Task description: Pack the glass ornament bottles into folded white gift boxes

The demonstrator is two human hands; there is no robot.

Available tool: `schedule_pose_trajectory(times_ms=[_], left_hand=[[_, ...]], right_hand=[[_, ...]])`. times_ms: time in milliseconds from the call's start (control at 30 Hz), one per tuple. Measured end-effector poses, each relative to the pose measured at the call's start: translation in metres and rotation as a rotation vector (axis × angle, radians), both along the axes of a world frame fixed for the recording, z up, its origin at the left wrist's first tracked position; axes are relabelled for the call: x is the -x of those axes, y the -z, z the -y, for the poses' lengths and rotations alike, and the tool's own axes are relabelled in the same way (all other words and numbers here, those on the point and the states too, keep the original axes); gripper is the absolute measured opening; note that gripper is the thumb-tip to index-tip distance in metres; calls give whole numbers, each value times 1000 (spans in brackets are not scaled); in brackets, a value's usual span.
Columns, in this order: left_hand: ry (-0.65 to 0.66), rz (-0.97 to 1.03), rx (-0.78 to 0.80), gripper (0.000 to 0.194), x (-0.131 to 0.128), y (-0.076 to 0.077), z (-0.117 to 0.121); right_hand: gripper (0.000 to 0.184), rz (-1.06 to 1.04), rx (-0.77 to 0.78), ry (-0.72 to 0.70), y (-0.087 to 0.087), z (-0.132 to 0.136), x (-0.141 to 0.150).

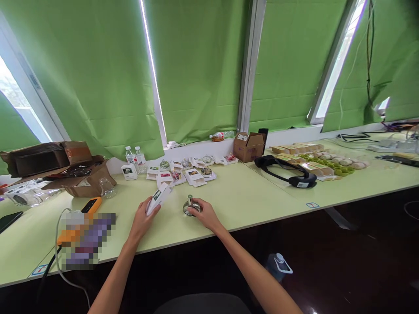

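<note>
My left hand (143,221) is closed around a small white carton (158,199) with a dark picture on its face, raised at a tilt above the table. In front of me, my right hand (206,214) grips a small round, shiny bottle (186,208) with a greenish cap standing up from it. The bottle is at the tabletop; fingers cover its right side. Beyond both hands lie several similar open cartons (195,177), with round, shiny bottles such as the gold-toned bottle (206,172) on or beside them. Another white carton (129,172) stands upright to their left.
Torn cardboard boxes (87,183), a clear jar (106,188) and an orange device (91,205) are at the left. Two water bottles (140,156) stand behind. A brown box (249,147), black headset (288,172) and green trays (340,168) sit rightward. The table's front edge is close.
</note>
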State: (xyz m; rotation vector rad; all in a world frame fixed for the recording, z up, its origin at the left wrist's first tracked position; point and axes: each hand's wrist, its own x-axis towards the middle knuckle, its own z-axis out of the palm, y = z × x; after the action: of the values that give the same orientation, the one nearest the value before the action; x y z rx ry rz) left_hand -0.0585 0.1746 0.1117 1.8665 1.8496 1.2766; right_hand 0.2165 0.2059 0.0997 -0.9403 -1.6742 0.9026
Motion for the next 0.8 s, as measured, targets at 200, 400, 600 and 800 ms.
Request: schedule_pose_trajectory(times_ms=[200, 400, 600, 800], left_hand=[[142, 287, 54, 60, -4, -9, 7], [204, 434, 84, 60, -8, -13, 9], [162, 355, 36, 55, -9, -9, 8], [176, 438, 131, 70, -17, -5, 8]], right_hand=[[39, 4, -56, 158, 10, -14, -4], [50, 18, -168, 278, 9, -9, -4], [26, 11, -600, 391, -1, 12, 0], [18, 405, -846, 114, 5, 21, 7]])
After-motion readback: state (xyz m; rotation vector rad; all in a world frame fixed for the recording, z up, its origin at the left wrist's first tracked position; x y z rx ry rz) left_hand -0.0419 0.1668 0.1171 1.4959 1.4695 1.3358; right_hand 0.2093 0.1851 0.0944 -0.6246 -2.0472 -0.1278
